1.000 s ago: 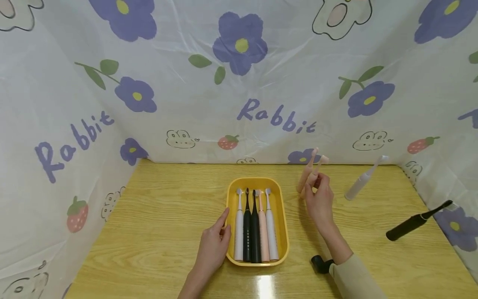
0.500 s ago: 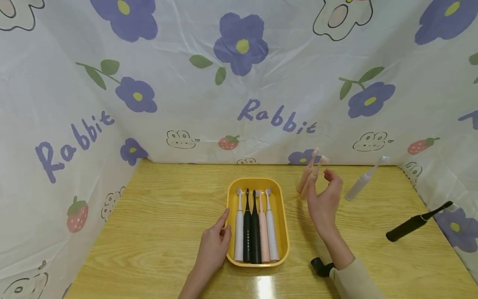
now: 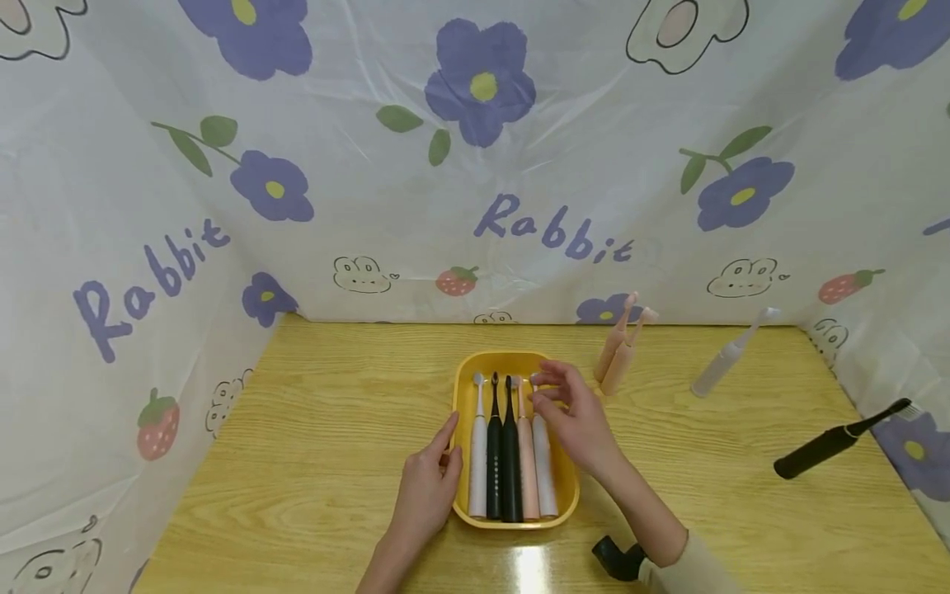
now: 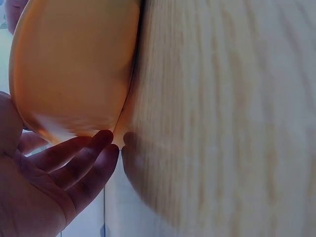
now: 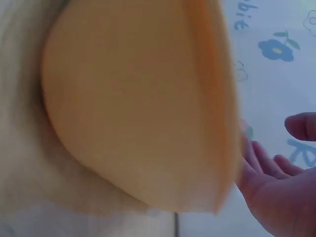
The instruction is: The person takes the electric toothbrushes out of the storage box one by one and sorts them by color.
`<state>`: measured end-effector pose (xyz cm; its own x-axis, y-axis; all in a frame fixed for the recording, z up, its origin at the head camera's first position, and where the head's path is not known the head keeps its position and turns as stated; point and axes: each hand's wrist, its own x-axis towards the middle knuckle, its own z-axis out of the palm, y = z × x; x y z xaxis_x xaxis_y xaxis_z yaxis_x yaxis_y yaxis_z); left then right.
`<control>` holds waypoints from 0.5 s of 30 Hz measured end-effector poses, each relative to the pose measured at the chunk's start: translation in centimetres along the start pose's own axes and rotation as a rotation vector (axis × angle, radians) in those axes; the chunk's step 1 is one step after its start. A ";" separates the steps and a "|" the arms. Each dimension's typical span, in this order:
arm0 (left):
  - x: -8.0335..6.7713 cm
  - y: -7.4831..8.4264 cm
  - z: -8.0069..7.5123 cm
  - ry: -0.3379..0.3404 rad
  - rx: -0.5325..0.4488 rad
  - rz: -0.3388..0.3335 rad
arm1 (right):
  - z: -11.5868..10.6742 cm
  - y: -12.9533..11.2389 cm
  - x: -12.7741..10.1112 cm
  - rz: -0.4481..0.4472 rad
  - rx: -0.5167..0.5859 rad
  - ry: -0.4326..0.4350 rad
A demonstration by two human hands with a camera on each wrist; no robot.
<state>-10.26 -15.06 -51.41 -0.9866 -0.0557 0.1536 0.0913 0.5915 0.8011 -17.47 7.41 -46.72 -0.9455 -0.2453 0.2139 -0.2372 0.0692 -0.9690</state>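
Observation:
A yellow tray [image 3: 572,495] holds electric toothbrushes in a row: a white toothbrush [image 3: 478,470] at the left, two black toothbrushes [image 3: 511,474], a pink toothbrush [image 3: 528,474] and another white toothbrush [image 3: 547,483] at the right. My left hand [image 3: 426,487] rests against the tray's left side; in the left wrist view its fingers [image 4: 81,165] lie along the wall. My right hand [image 3: 579,421] is over the tray's right rim, bent fingers by the right white toothbrush's head, partly covering it. In the right wrist view, thumb and fingers stand apart, holding nothing.
Two pink toothbrushes [image 3: 619,363] stand upright just right of the tray. Farther right are a standing white toothbrush [image 3: 718,370] and a black toothbrush [image 3: 816,452]. A black object [image 3: 618,559] sits by the right sleeve. Patterned cloth [image 3: 416,223] encloses the wooden table [image 3: 319,462].
My right hand has let go of the nearer standing pink toothbrush and moved left over the tray's right side. The left hand stays at the tray.

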 end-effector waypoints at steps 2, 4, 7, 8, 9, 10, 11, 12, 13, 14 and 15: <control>0.0 0.0 0.1 0.001 0.005 -0.001 | 0.5 0.4 -0.2 0.125 -0.001 -0.118; 0.0 -0.1 0.2 0.000 0.008 -0.004 | 0.7 0.8 -0.2 0.195 -0.001 -0.189; 0.1 -0.1 0.2 -0.006 0.009 -0.022 | 0.8 1.1 -0.1 0.258 -0.015 -0.227; 0.1 -0.1 0.2 -0.007 0.010 -0.025 | 0.9 1.2 0.0 0.277 0.022 -0.229; 0.1 -0.1 0.2 -0.007 0.011 -0.027 | 0.9 1.3 0.2 0.305 0.065 -0.226; 0.1 -0.1 0.1 -0.006 0.012 -0.029 | 0.9 1.4 0.3 0.330 0.111 -0.222; 0.1 -0.2 0.1 -0.006 0.014 -0.029 | 1.0 1.5 0.5 0.355 0.157 -0.219; 0.1 -0.2 0.1 -0.005 0.015 -0.028 | 1.1 1.6 0.6 0.378 0.205 -0.212; 0.1 -0.2 0.1 -0.005 0.015 -0.026 | 1.2 1.7 0.7 0.403 0.249 -0.204; 0.2 -0.1 0.1 -0.007 0.014 -0.024 | 1.2 1.8 0.9 0.418 0.280 -0.202; 0.2 -0.1 0.1 -0.009 0.015 -0.025 | 1.3 1.9 1.0 0.435 0.300 -0.195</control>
<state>-10.43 -15.08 -51.51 -0.9897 -0.0638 0.1285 0.0646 0.6018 0.7960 -18.52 6.02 -48.49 -0.8765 -0.4320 -0.2125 0.2663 -0.0674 -0.9615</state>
